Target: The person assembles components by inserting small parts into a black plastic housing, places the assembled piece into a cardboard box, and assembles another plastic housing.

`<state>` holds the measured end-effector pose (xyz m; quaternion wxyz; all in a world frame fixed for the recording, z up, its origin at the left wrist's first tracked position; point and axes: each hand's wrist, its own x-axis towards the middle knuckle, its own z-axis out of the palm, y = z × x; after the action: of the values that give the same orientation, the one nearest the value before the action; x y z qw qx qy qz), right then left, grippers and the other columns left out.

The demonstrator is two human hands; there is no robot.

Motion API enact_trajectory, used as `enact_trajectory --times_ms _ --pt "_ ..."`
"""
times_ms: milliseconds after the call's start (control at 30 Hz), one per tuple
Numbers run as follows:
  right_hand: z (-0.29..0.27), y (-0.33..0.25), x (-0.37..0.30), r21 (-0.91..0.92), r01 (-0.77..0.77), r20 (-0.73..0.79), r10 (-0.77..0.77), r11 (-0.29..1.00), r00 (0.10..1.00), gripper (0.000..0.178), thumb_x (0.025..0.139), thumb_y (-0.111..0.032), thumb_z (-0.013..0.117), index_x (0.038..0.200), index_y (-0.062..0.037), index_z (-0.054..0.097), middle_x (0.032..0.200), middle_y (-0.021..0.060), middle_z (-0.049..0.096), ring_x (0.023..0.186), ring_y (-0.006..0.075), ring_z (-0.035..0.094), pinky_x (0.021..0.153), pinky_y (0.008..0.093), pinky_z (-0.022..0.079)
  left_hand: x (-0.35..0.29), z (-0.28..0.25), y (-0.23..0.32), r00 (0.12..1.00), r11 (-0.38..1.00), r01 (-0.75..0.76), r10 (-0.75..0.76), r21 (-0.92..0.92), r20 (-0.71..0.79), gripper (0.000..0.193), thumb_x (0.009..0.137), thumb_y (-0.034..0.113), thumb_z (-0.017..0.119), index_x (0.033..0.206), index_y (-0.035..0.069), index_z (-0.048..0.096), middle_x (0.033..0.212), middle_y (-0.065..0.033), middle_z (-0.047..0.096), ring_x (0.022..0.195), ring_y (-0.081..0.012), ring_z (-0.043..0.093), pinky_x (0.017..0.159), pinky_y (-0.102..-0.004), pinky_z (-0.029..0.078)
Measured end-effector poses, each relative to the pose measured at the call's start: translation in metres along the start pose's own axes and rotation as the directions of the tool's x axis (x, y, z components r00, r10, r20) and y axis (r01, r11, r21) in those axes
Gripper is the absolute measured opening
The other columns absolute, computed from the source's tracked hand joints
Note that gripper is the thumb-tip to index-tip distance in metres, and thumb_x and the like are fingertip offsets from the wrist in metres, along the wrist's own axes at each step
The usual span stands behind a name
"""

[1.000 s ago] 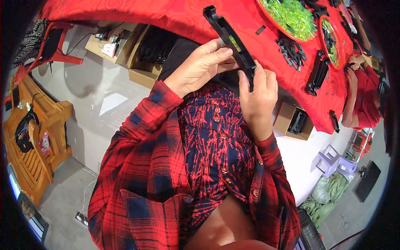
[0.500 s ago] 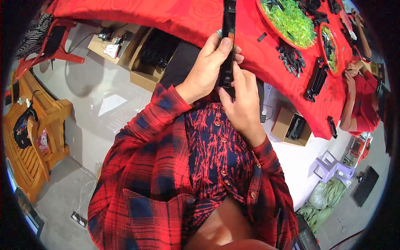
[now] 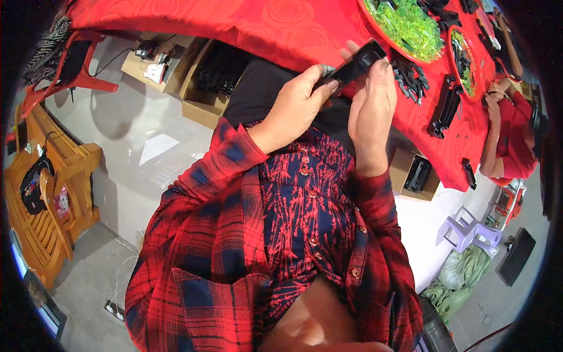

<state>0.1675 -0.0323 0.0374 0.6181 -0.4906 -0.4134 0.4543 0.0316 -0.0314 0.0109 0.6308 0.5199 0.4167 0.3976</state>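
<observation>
A long black plastic part [image 3: 359, 62] is held slantwise over the near edge of the red-covered table. My left hand [image 3: 296, 105] grips its lower left end, thumb on top and some fingers hidden behind it. My right hand [image 3: 375, 114] is closed about the upper right end, its fingertips against the part's side. Beyond the hands, a red tray [image 3: 375, 36] holds many clear yellow-green plastic pieces [image 3: 410, 32]. Small black pieces [image 3: 412, 81] lie in a loose pile right of my right hand.
A smaller red tray [image 3: 451, 50] and a black plastic housing [image 3: 447, 111] are on the table's right. Another person [image 3: 510, 138] works there. Cardboard boxes of black parts [image 3: 214, 76] stand below the table. A wooden chair [image 3: 53, 193] is at left, a purple stool [image 3: 463, 229] at right.
The black part has turned from nearly upright to a slant toward the upper right. My right hand has moved up and right to its far end; my left hand has come slightly lower.
</observation>
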Motion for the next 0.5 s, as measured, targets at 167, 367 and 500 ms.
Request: enact_trajectory --times_ms 167,367,500 --pt "0.011 -0.009 0.003 0.098 0.010 0.001 -0.010 0.995 1.000 0.044 0.107 -0.041 0.039 0.117 0.0004 0.053 0.112 0.0158 0.066 0.099 0.0200 0.065 0.090 0.0338 0.050 -0.004 0.003 0.011 0.999 0.996 -0.028 0.032 0.088 -0.043 0.020 0.099 0.018 0.060 0.104 -0.001 0.057 0.081 -0.0086 0.063 0.073 -0.0149 0.061 0.066 -0.0338 0.048" --pt "0.012 -0.011 -0.003 0.068 0.036 -0.028 -0.034 0.997 0.999 0.038 0.106 -0.038 0.045 0.114 -0.0013 0.053 0.102 0.0113 0.066 0.092 0.0168 0.064 0.087 0.0315 0.050 -0.002 -0.002 -0.001 0.957 0.884 -0.256 0.289 0.390 -0.027 0.023 0.097 0.020 0.062 0.100 -0.001 0.054 0.084 -0.0206 0.063 0.074 -0.0315 0.065 0.065 -0.0404 0.049" --pt "0.006 -0.003 -0.002 0.048 0.032 -0.053 -0.030 0.998 0.998 0.039 0.105 -0.037 0.048 0.116 -0.0003 0.055 0.101 0.0117 0.066 0.093 0.0190 0.064 0.086 0.0329 0.050 -0.003 0.002 0.002 0.980 0.928 -0.187 0.199 0.323 -0.005 0.023 0.097 0.020 0.062 0.098 -0.001 0.054 0.076 -0.0197 0.062 0.067 -0.0298 0.064 0.059 -0.0399 0.048"
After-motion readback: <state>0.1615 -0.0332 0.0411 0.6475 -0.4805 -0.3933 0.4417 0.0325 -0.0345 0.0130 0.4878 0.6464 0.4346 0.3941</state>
